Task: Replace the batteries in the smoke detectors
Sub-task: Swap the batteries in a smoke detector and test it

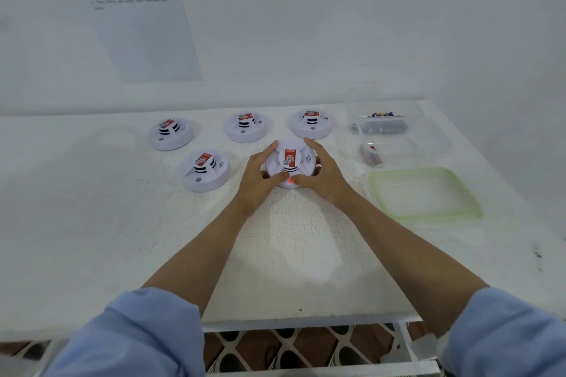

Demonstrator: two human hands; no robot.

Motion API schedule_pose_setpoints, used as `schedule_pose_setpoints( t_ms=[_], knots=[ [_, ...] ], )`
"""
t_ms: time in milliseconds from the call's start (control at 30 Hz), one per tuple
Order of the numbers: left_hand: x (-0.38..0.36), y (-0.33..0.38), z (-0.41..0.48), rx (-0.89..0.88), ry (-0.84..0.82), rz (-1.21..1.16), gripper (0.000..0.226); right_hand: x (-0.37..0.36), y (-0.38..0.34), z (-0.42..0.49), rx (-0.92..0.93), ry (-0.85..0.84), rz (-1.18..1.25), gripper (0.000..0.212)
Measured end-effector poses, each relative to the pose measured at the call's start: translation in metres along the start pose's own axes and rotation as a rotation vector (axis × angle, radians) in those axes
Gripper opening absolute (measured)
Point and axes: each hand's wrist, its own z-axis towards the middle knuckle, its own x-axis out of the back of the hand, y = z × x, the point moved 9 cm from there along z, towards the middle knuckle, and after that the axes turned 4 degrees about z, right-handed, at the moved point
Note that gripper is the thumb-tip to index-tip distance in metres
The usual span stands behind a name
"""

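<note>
My left hand (pixel 260 176) and right hand (pixel 323 176) are both curled around 1 smoke detector (pixel 291 159). The fingers wrap its sides and the thumbs meet at its near edge, where a red light (pixel 291 182) glows between them. It sits label-up near the middle of the white table (pixel 275 239). I can't quite tell whether its base is flat on the surface or tipped slightly toward me.

I judge this to be either a test press after a swap or the grip before twisting the body off its base (the lit lamp suggests there's power inside). If it's the second, the next move needs a firm counter-turn, 1 hand bracing and the other rotating, without the unit skidding into its neighbour.

That neighbour, the near-left detector (pixel 205 170), lies just beside my left hand. Behind are 3 more in a row: the far-left detector (pixel 170 133), the middle detector (pixel 245 127) and the far-right detector (pixel 311 124).

To the right stand a far tub (pixel 352 119) holding batteries (pixel 379 127), a near tub (pixel 428 147) with a few cells, and a green-rimmed lid (pixel 425 217). A printed sheet (pixel 137 9) hangs on the wall.
</note>
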Motion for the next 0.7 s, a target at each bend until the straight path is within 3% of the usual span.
schedule_pose_setpoints(
  t_ms=[333, 500, 700],
  knots=[
    [0.0001, 0.0070, -0.0054, -0.007, 0.020, -0.006, 0.063, -0.0005, -0.0001, -0.0034, -0.002, -0.056, 0.057, 0.076],
    [0.0008, 0.0081, -0.0071, 0.007, 0.033, -0.020, 0.062, 0.0010, -0.0006, -0.0077, -0.053, -0.074, 0.181, 0.048],
    [0.0010, 0.0096, -0.0083, -0.003, 0.037, -0.035, 0.061, 0.0011, -0.0001, -0.0091, -0.053, -0.058, 0.184, 0.046]
  ],
)
